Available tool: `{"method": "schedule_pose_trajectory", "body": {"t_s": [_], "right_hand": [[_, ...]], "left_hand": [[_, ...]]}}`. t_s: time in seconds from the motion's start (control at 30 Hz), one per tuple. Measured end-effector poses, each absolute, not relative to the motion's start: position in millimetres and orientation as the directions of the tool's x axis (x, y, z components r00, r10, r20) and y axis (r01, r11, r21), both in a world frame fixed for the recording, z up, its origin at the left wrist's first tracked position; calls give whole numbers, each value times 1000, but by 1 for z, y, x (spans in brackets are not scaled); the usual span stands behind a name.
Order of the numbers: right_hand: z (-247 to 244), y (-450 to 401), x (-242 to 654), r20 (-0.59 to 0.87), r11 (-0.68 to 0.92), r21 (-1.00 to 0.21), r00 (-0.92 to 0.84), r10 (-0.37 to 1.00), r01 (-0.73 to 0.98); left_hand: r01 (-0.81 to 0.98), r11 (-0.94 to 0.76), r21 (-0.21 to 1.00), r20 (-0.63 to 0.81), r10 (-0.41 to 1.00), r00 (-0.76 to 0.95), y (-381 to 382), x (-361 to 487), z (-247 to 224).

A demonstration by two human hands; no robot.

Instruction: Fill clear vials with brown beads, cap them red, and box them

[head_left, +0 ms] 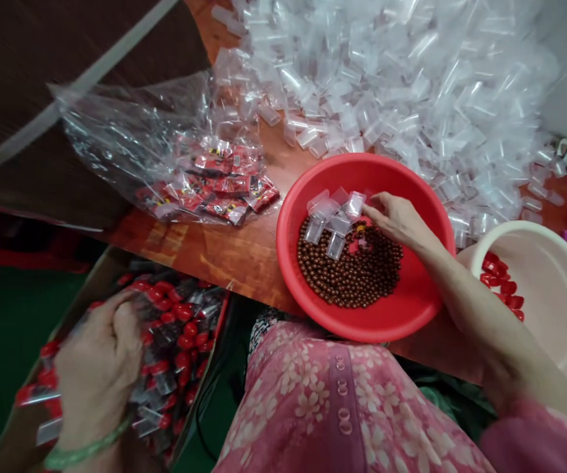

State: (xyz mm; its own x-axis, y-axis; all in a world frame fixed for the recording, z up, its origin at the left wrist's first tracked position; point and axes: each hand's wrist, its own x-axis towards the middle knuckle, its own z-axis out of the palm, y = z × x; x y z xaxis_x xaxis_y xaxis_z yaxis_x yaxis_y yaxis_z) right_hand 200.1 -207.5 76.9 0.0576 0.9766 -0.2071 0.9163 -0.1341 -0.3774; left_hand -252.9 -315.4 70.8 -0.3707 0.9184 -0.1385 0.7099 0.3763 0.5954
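Note:
My left hand (98, 364), with a green bangle at the wrist, is over a cardboard box of small clear containers with red caps (182, 341). Its fingers curl downward and are partly blurred, so what they hold is hidden. Inside the red basin (362, 325), the closed fingers of my right hand (394, 217) meet at the edge of a clear plastic container (355, 205). Several more clear containers (325, 209) lie beside it on a layer of brown beads (349, 282). A small red and yellow piece shows among the beads, partly covered.
A large heap of clear containers (386, 79) covers the table's back. A clear bag with red printed packets (224, 177) lies left of the basin. At right stands a white bucket (554, 282) holding red caps (502, 286). The wooden table edge (224, 263) separates box and basin.

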Motion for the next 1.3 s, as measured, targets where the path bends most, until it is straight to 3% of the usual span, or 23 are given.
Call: {"method": "schedule_pose_trajectory", "body": {"t_s": [0.07, 0.13, 0.3, 0.33, 0.47, 0.53, 0.63, 0.73, 0.87, 1.03, 1.2, 1.3], "right_hand": [[63, -189, 197, -220, -243, -322, 177, 959, 915], [52, -180, 192, -210, -286, -317, 228, 951, 904], [35, -179, 190, -101, -217, -349, 193, 976, 912], [33, -180, 191, -61, -162, -354, 150, 987, 921], [36, -190, 193, 81, 132, -310, -112, 990, 942], [42, -199, 192, 71, 267, -221, -258, 964, 938], [52, -211, 192, -73, 396, -61, -400, 914, 916], [58, -217, 194, -265, 428, -8, -415, 871, 904], [58, -211, 196, -409, 347, -67, -343, 846, 935], [62, -208, 202, -445, 216, -26, -205, 872, 976], [76, -222, 212, -520, 364, -109, -365, 772, 925], [77, -234, 212, -553, 458, -10, -387, 738, 889]], "left_hand": [[838, 384, 388, -102, 921, -375, -326, -281, 63], [873, 344, 345, -74, 937, -340, -330, -288, 62], [824, -2, 567, 150, 984, -101, -302, -220, 67], [789, -126, 602, 291, 954, -70, -293, -199, 68], [602, -529, 598, 470, 840, 272, -263, -118, 75], [508, -672, 539, 427, 738, 523, -251, -86, 83], [450, -785, 426, 151, 552, 820, -238, -50, 91], [433, -848, 305, -111, 420, 901, -231, -26, 92], [433, -889, 150, -310, 374, 874, -230, -12, 92], [430, -898, 97, -390, 363, 846, -212, -5, 92], [528, -847, 61, -345, 478, 807, -178, 3, 94], [533, -843, 76, -331, 483, 811, -171, 5, 96]]}}
